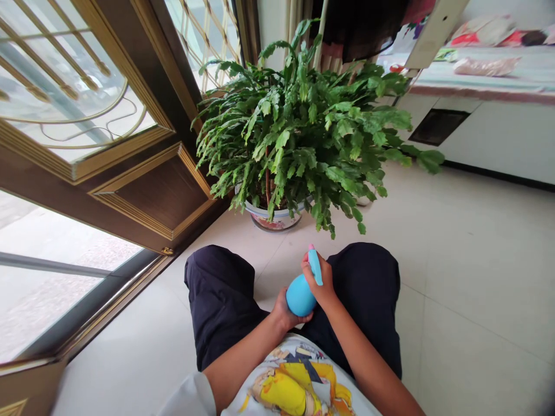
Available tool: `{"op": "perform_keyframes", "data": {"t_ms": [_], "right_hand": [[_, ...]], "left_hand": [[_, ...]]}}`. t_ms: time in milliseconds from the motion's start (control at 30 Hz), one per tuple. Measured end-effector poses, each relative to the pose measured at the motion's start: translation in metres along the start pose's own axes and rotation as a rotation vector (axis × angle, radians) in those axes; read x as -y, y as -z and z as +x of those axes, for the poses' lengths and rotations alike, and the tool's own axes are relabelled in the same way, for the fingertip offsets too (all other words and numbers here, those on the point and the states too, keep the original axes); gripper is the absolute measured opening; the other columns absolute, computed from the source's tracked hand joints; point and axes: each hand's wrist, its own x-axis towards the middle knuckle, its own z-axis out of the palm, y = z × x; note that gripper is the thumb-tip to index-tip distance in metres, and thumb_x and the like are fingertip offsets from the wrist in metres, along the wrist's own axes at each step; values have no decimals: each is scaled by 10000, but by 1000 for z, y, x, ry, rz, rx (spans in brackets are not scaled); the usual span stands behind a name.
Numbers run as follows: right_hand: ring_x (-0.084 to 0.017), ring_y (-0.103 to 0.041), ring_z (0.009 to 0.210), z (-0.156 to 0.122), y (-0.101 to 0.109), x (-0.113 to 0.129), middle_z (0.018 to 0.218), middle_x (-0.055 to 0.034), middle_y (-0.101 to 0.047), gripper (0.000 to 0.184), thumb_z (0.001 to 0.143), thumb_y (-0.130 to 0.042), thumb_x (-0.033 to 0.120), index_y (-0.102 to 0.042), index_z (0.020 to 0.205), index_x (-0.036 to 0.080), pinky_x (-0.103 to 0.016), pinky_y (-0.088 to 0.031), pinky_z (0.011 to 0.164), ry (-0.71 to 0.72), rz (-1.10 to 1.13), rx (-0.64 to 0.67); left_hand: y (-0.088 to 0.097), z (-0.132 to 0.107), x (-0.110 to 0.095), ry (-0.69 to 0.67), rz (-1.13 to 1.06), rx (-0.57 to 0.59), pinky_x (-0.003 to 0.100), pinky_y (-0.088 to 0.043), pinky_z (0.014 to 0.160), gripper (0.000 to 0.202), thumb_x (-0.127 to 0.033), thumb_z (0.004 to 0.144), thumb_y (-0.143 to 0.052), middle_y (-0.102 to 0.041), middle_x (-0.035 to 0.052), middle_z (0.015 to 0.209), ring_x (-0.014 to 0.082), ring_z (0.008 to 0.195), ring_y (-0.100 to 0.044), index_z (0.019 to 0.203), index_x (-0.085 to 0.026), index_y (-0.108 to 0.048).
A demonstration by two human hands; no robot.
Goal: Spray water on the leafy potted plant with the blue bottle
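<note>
A blue spray bottle [300, 296] with a pink nozzle is held between my knees, its nozzle tilted toward the plant. My left hand [284, 311] cups the round body from below and the left side. Around the neck and trigger head, my right hand [321, 283] is closed, with its fingers partly hidden by the light-blue head. Just beyond my knees stands a large leafy green potted plant [299, 133]. Its flat, segmented stems hang over the rim of a patterned white pot [273, 219]. Bottle and leaves are apart.
On the left, a brown door [160, 190] with gold trim and glass stands beside a threshold. Pale floor tiles [468, 277] spread to the right. Behind them is a white platform [498, 133] with bags on top. Dark cloth [364, 26] hangs behind the plant.
</note>
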Motion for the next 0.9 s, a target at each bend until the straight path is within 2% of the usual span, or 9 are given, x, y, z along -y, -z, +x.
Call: {"op": "perform_keyframes", "data": {"t_ms": [167,300,467,567,733,900], "right_hand": [[-184,-613,604,-3,7,5,698,-12,-661,104,842,-516,301,-588,814,233,-293,-503,572,-38,80,-29],[-187,-607,613,-9,21,13,723,-15,-668,110,840,-521,314,-590,812,232,-312,-513,603,16,60,-52],[-204,-643,707,-15,42,32,770,-24,-680,168,889,-528,365,-606,830,228,-375,-543,777,38,51,-123],[-215,-675,793,-19,48,37,818,-38,-684,201,926,-509,383,-612,856,226,-380,-543,820,26,100,-155],[-219,-677,754,-28,52,29,774,-41,-663,231,928,-512,412,-602,824,227,-370,-547,758,-24,122,-166],[-211,-676,768,-28,53,30,802,-36,-679,216,934,-510,402,-608,856,226,-369,-541,792,-38,125,-147]], "left_hand": [[-3,-4,-3,10,13,-32,398,-505,698,534,-564,872,-438,-645,128,1008,304,868,-651,1238,-182,-513],[-16,-19,1,-2,90,-43,413,-505,734,477,-516,866,-475,-646,106,985,287,841,-643,1210,-191,-533],[-33,-35,5,-16,136,-41,428,-499,746,466,-522,867,-488,-644,113,1013,300,865,-635,1209,-208,-525],[-32,-34,8,-15,142,-86,438,-497,747,474,-522,846,-523,-636,110,1009,301,858,-625,1211,-220,-512],[-26,-26,15,29,112,-75,450,-496,734,477,-522,831,-529,-630,117,985,302,837,-620,1198,-218,-514],[-29,-30,19,19,151,-159,442,-498,750,455,-528,836,-520,-628,110,997,294,850,-620,1176,-224,-520]]}}
